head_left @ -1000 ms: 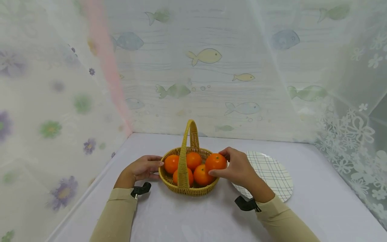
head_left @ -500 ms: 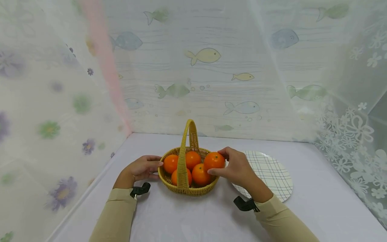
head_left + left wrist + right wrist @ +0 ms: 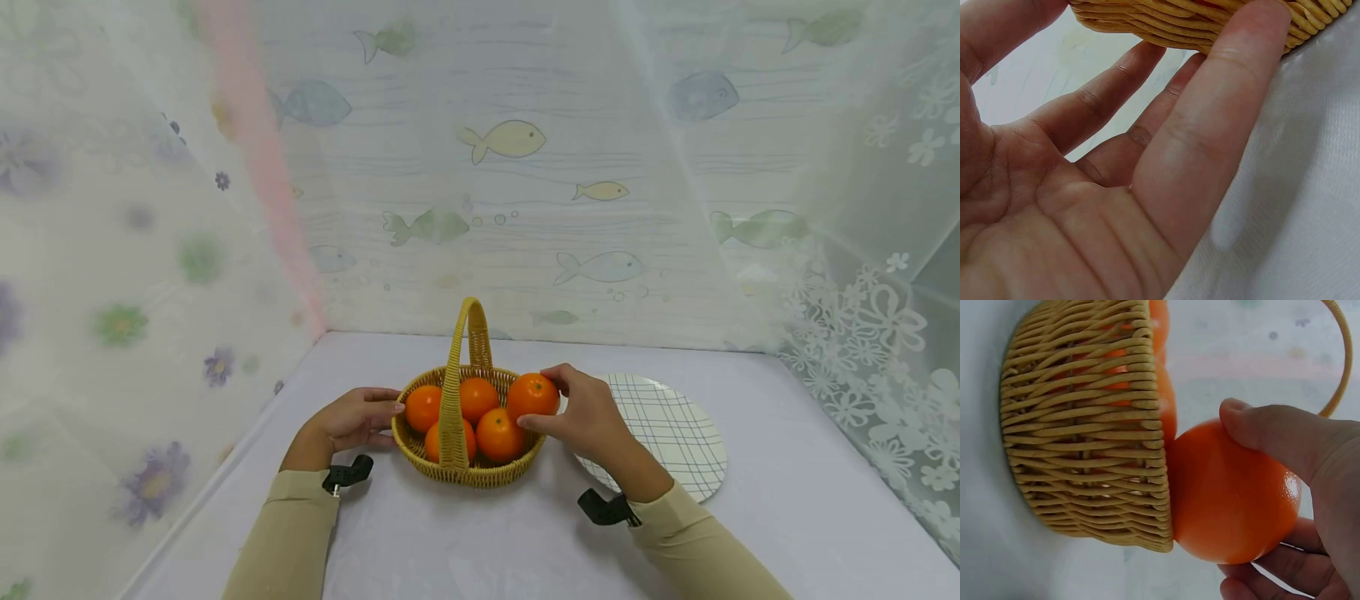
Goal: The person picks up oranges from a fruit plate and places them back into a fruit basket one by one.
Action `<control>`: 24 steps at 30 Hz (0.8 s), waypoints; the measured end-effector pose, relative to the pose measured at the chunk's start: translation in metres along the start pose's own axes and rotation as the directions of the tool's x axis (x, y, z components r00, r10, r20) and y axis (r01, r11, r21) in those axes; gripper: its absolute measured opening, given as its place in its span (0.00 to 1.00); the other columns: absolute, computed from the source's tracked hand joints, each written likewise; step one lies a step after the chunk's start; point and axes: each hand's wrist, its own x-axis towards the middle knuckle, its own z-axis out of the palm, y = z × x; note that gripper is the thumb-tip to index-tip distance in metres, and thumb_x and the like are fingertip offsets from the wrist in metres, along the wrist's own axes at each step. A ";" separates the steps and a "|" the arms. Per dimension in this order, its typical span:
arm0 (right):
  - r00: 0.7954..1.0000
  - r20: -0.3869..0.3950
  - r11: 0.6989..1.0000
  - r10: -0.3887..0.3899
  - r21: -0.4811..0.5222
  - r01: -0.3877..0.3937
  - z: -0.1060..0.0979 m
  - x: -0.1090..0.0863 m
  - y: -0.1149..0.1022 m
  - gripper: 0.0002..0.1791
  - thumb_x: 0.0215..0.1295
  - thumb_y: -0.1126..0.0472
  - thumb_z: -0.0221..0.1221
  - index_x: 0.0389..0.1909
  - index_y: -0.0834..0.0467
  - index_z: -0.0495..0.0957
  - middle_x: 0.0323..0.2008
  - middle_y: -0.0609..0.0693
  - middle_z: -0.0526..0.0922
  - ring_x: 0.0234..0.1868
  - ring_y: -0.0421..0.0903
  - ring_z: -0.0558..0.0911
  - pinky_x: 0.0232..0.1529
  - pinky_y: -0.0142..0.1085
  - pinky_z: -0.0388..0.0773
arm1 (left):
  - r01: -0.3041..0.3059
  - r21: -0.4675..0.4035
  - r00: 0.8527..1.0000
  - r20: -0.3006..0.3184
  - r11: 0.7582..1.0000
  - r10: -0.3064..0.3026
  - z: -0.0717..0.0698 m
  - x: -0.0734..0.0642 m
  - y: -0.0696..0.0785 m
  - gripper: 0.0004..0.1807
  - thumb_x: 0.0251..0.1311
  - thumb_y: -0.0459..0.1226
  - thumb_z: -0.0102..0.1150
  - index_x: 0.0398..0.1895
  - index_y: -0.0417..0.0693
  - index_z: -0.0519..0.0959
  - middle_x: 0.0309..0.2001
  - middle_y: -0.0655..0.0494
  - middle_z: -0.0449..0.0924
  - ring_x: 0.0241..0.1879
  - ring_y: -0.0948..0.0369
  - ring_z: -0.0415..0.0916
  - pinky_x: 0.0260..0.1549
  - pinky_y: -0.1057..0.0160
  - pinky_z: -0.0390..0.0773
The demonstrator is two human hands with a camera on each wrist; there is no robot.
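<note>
In the head view, a yellow woven basket [image 3: 480,477] with a tall arched handle [image 3: 454,392] holds several oranges [image 3: 501,435]. My left hand [image 3: 351,422] is at the basket's left end, its thumb and fairly straight fingers touching the wicker; the left wrist view shows the thumb [image 3: 1200,131] lying along the underside of the weave. My right hand [image 3: 596,417] grips one orange [image 3: 532,395] at the basket's right end, thumb in front and fingers behind. In the right wrist view, this orange [image 3: 1229,494] sits right at the rim, partly above it.
A white oval plate [image 3: 675,425] with a blue-line grid lies right of the basket, partly behind my right hand and forearm. A white cloth [image 3: 480,542] covers the table. Curtains printed with fish and flowers hang at the back and sides.
The orange in my right hand has risen slightly at the basket's right rim. My left hand stays at the basket's left end.
</note>
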 end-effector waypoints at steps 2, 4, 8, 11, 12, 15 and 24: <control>1.000 -0.002 1.000 -0.007 -0.015 0.006 0.002 0.000 0.002 0.38 0.40 0.36 0.72 0.52 0.48 0.74 0.47 0.41 0.81 0.48 0.42 0.78 0.48 0.43 0.79 | -0.003 0.001 1.000 0.004 1.000 0.003 0.000 0.000 0.000 0.30 0.60 0.39 0.61 0.64 0.38 0.66 0.55 0.44 0.76 0.50 0.51 0.78 0.47 0.46 0.78; 1.000 -0.003 1.000 -0.007 -0.025 0.007 0.003 0.001 0.003 0.40 0.40 0.36 0.72 0.55 0.50 0.74 0.49 0.42 0.80 0.50 0.43 0.79 0.50 0.44 0.79 | -0.007 0.005 1.000 0.007 1.000 0.007 0.000 0.001 -0.001 0.30 0.60 0.39 0.62 0.64 0.38 0.66 0.56 0.44 0.75 0.50 0.51 0.78 0.47 0.46 0.78; 1.000 0.016 0.999 0.001 -0.040 0.000 0.004 0.001 0.001 0.43 0.42 0.37 0.71 0.59 0.52 0.72 0.53 0.44 0.80 0.53 0.45 0.78 0.52 0.46 0.78 | -0.006 0.008 1.000 0.002 1.000 0.006 -0.001 0.002 -0.002 0.31 0.60 0.40 0.62 0.64 0.38 0.66 0.56 0.44 0.75 0.51 0.51 0.78 0.47 0.46 0.78; 0.999 0.038 0.998 -0.006 -0.056 0.008 0.006 0.002 0.002 0.44 0.45 0.40 0.71 0.63 0.52 0.69 0.57 0.45 0.77 0.58 0.46 0.76 0.56 0.47 0.75 | 0.002 0.006 1.000 -0.010 1.000 -0.002 -0.002 0.004 -0.003 0.32 0.59 0.41 0.63 0.64 0.39 0.66 0.57 0.44 0.75 0.51 0.51 0.78 0.47 0.45 0.79; 0.999 0.041 0.998 -0.012 -0.061 0.015 0.008 0.003 0.003 0.44 0.46 0.41 0.71 0.64 0.52 0.68 0.59 0.45 0.76 0.60 0.46 0.74 0.58 0.47 0.74 | 0.004 0.004 1.000 -0.015 1.000 -0.004 -0.002 0.004 -0.004 0.32 0.59 0.41 0.63 0.64 0.39 0.66 0.57 0.44 0.75 0.51 0.51 0.78 0.47 0.45 0.79; 0.998 0.051 0.997 -0.036 -0.071 0.039 0.012 0.004 0.006 0.45 0.48 0.43 0.70 0.68 0.50 0.65 0.63 0.44 0.72 0.64 0.46 0.71 0.61 0.47 0.71 | 0.007 -0.002 1.000 -0.023 1.000 -0.007 -0.005 0.007 -0.008 0.31 0.59 0.40 0.63 0.64 0.39 0.66 0.57 0.44 0.75 0.51 0.50 0.78 0.47 0.45 0.79; 0.997 0.078 1.000 0.010 0.024 -0.012 0.023 0.007 0.013 0.42 0.53 0.44 0.68 0.67 0.49 0.60 0.59 0.45 0.76 0.59 0.45 0.75 0.56 0.44 0.76 | -0.001 -0.006 1.000 -0.016 1.000 0.001 -0.006 0.010 -0.009 0.30 0.60 0.40 0.62 0.64 0.39 0.67 0.56 0.44 0.75 0.50 0.51 0.78 0.46 0.45 0.79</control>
